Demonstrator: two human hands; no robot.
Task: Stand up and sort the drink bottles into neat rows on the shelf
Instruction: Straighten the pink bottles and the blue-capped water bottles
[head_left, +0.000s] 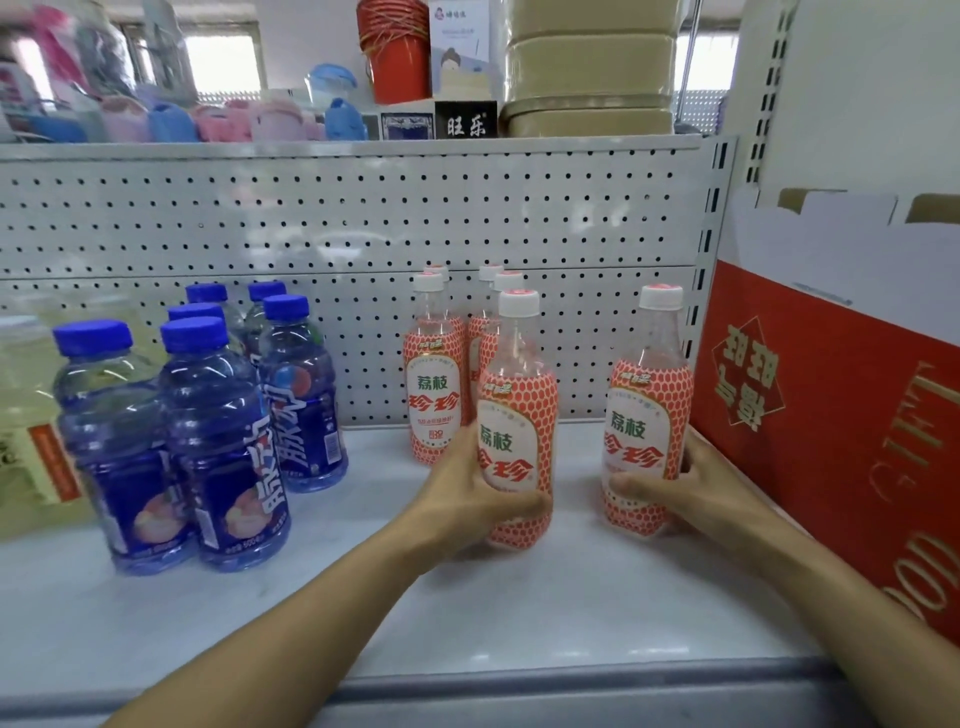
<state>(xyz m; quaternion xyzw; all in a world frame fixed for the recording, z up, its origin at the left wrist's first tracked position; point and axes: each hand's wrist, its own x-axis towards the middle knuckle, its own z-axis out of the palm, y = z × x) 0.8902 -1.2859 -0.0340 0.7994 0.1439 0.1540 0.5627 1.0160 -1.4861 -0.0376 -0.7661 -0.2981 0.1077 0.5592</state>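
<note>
My left hand (462, 493) grips an upright lychee soda bottle (517, 410) with a red-and-white label and a white cap, at the middle of the white shelf (571, 597). My right hand (691, 493) grips another bottle of the same kind (647, 410), standing further right. Behind the left one, several more lychee bottles (434, 384) stand in two short rows against the pegboard. Several blue-capped bottles with blue labels (223, 441) stand in rows on the left part of the shelf.
A red gift carton (831, 441) stands close to the right of my right hand. Pale yellow bottles (31, 415) fill the far left. The perforated back panel (337, 218) closes the shelf behind. Cups, a red bucket and boxes sit on the shelf above.
</note>
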